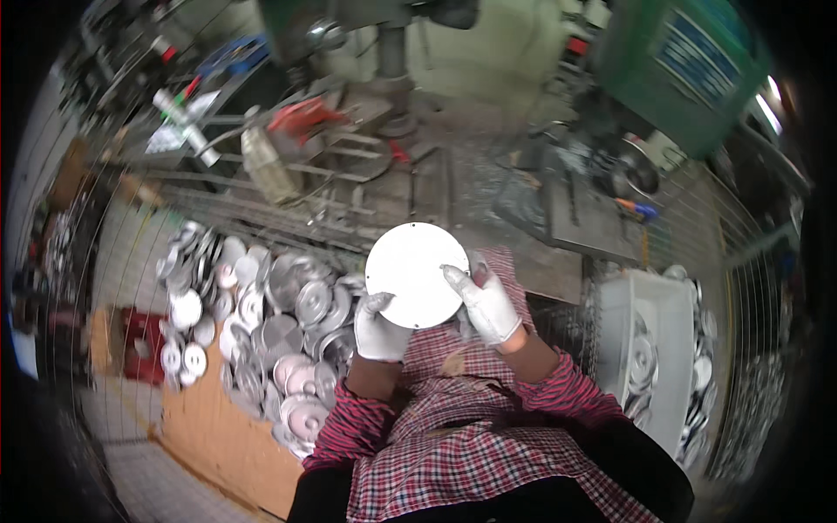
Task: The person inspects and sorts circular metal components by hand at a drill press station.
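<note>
**Holding a round metal disc over the workbench**

Gripping a pale round disc (417, 274) in both gloved hands, you keep it flat-faced toward the camera, just above your lap and in front of the cluttered bench (488, 187). Your left hand (380, 328), in a white work glove, closes on the disc's lower left edge, thumb lying on the face. Your right hand (485, 302), also gloved in white, clamps the lower right edge, with the fingers curled behind and the thumb pressed on the front. The two hands sit apart, one at each side of the disc, and both are shut on it.

Your forearms come up from the lower edge in red and white checked sleeves (558, 383), and the same checked cloth covers your lap.

To your left, a heap of shiny round metal parts (261, 322) spreads over a brown board (218, 436), some lying face up, some tilted against one another. To your right, a pale plastic bin (667, 305) holds more round metal parts stacked inside it.

Beyond the disc, the bench carries dark metal rails, a plastic bottle (266, 167) lying tilted, and a red tool (301, 115). A drill press column (391, 52) rises at the top centre, with a green machine housing (680, 70) at the upper right.
</note>
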A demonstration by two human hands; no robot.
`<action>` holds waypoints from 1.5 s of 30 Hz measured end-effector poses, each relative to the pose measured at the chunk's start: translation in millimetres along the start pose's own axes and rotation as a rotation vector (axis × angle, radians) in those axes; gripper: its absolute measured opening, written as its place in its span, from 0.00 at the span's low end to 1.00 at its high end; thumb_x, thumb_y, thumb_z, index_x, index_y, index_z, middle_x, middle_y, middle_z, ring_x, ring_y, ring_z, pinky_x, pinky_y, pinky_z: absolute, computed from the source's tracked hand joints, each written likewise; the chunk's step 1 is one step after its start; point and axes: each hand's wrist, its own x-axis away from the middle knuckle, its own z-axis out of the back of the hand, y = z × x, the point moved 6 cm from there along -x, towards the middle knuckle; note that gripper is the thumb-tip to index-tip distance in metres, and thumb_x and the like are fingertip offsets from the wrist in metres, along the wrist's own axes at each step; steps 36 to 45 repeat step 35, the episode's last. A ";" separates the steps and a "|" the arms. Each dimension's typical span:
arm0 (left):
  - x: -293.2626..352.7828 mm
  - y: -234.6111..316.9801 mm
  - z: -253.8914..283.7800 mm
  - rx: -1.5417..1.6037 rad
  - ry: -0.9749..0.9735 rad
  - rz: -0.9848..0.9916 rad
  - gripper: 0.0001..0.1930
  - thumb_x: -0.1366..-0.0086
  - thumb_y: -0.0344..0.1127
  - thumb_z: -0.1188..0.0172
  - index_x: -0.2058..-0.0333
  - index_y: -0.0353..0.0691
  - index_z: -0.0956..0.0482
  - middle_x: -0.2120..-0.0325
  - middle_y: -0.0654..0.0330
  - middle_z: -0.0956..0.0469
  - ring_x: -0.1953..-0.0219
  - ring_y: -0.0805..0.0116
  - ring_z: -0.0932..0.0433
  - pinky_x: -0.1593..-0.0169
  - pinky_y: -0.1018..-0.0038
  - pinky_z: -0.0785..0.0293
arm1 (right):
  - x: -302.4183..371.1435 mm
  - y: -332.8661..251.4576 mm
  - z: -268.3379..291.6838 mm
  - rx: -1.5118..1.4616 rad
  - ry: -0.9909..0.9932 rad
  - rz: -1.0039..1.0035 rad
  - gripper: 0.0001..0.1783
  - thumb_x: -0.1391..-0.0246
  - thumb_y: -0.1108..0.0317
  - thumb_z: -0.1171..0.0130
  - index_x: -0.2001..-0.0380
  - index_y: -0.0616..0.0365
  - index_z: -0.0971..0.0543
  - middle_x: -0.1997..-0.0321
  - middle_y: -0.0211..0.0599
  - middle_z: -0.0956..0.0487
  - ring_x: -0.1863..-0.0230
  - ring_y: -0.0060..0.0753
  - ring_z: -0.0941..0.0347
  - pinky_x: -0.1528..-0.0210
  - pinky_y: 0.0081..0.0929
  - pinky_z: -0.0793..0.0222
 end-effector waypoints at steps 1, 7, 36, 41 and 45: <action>-0.6 -18.1 15.1 0.046 0.047 0.002 0.33 0.50 0.41 0.45 0.44 0.34 0.37 0.45 0.51 0.33 0.41 0.52 0.36 0.37 0.57 0.44 | 7.5 -11.3 17.5 -0.014 -0.007 -0.016 0.19 0.44 0.59 0.45 0.56 0.64 0.29 0.73 0.35 0.24 0.89 0.20 0.36 0.91 0.18 0.41; 0.3 -82.8 -89.8 0.038 -0.246 0.358 0.28 0.45 0.34 0.43 0.45 0.33 0.37 0.50 0.52 0.29 0.48 0.57 0.29 0.44 0.59 0.33 | 35.6 -58.5 120.4 0.085 -0.032 0.059 0.24 0.49 0.62 0.39 0.54 0.69 0.28 0.65 0.37 0.21 0.82 0.17 0.32 0.81 0.15 0.36; -121.1 -135.9 -154.4 -0.274 -0.093 0.126 0.14 0.39 0.28 0.48 0.54 0.36 0.27 0.59 0.59 0.23 0.59 0.69 0.24 0.56 0.73 0.27 | 88.3 -238.4 207.2 -0.514 -0.189 1.132 0.13 0.42 0.61 0.52 0.58 0.55 0.27 0.67 0.31 0.28 0.70 0.17 0.35 0.70 0.18 0.34; -121.1 -135.9 -154.4 -0.274 -0.093 0.126 0.14 0.39 0.28 0.48 0.54 0.36 0.27 0.59 0.59 0.23 0.59 0.69 0.24 0.56 0.73 0.27 | 88.3 -238.4 207.2 -0.514 -0.189 1.132 0.13 0.42 0.61 0.52 0.58 0.55 0.27 0.67 0.31 0.28 0.70 0.17 0.35 0.70 0.18 0.34; -121.1 -135.9 -154.4 -0.274 -0.093 0.126 0.14 0.39 0.28 0.48 0.54 0.36 0.27 0.59 0.59 0.23 0.59 0.69 0.24 0.56 0.73 0.27 | 88.3 -238.4 207.2 -0.514 -0.189 1.132 0.13 0.42 0.61 0.52 0.58 0.55 0.27 0.67 0.31 0.28 0.70 0.17 0.35 0.70 0.18 0.34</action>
